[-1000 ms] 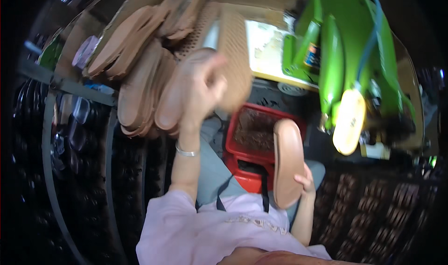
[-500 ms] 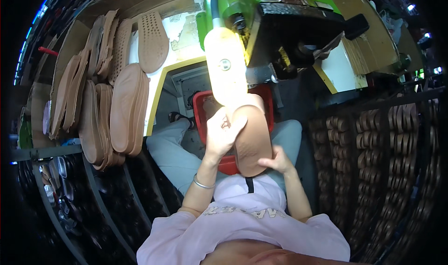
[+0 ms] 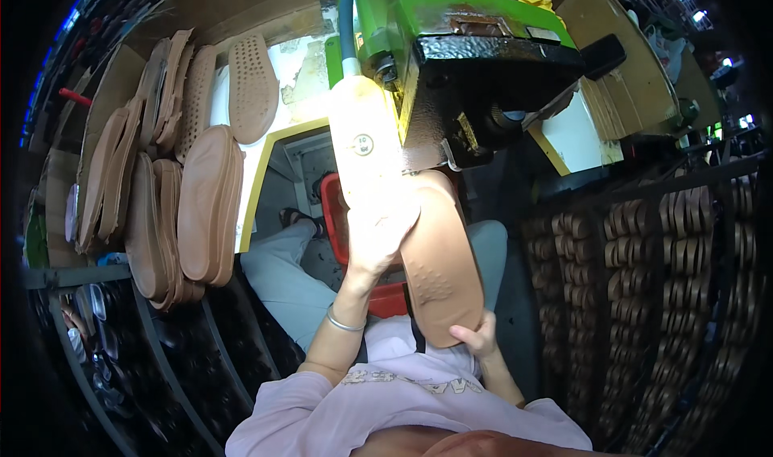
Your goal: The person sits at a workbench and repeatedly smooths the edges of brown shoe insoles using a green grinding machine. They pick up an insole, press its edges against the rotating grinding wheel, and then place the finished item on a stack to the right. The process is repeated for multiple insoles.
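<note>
A tan shoe footbed [image 3: 443, 272] with a patch of small bumps is stretched between my two hands in front of my lap. My left hand [image 3: 377, 235], with a bangle at its wrist, is closed on the footbed's far left side; lamp glare washes out part of its fingers. At the near right end, my right hand [image 3: 481, 334] pinches the edge, thumb on top and fingers underneath. The footbed's far end lies just below a green and black machine [image 3: 491, 78]. Beside it a bright lamp [image 3: 362, 139] shines over my left hand.
Stacked tan footbeds [image 3: 211, 207] stand at the left of the white worktable [image 3: 302, 107], by a cardboard box wall [image 3: 101, 151]. Below is a red bin [image 3: 332, 207]. Racks of brown soles [image 3: 636, 272] line the right. Another cardboard box [image 3: 632, 86] stands at the far right.
The footbed has come nearer to my body, with its near end swung right. My right hand has moved down with it. The whole view has shifted slightly, and the machine appears larger.
</note>
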`<act>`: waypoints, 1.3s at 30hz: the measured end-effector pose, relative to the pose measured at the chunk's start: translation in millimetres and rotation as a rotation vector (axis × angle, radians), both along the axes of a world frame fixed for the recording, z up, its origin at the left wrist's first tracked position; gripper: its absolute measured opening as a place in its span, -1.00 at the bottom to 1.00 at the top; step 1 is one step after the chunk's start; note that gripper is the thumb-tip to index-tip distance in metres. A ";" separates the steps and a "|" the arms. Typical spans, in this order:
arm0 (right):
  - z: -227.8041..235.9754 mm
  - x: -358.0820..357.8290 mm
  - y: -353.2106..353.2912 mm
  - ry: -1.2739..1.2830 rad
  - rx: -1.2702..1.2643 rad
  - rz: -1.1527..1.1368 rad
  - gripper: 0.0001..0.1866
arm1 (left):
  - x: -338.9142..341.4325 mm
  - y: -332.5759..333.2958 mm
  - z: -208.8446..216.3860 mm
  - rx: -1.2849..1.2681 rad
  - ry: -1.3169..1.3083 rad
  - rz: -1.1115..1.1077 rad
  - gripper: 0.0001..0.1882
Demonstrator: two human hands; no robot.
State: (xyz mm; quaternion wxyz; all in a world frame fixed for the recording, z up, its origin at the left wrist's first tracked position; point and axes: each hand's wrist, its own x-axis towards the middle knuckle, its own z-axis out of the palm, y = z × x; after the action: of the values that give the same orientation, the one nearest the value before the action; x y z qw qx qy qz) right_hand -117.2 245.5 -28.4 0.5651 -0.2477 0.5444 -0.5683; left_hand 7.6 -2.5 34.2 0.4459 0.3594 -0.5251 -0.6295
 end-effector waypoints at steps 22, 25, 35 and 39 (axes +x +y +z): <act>62.0 -136.2 -149.7 0.144 -0.326 -0.554 -0.72 | 27.2 -4.9 13.6 -0.104 0.082 0.089 -0.69; 65.0 -124.2 -168.2 0.080 -0.318 -0.489 -0.72 | 51.6 -5.4 10.3 0.005 0.056 0.048 -0.67; 74.0 -63.7 -185.5 -0.004 -0.298 -0.306 -0.60 | 124.9 8.9 -6.2 0.117 0.033 0.155 -0.67; 81.7 -42.3 -197.6 0.043 -0.337 -0.247 -0.50 | 149.3 28.9 -29.7 0.264 0.072 0.166 -0.59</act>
State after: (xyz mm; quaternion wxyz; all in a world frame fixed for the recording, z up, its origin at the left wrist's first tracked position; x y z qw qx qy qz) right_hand -159.5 47.9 53.3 0.4301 -0.2822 0.4796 -0.7109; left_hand 156.9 26.3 4.5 0.4640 0.4341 -0.3900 -0.6665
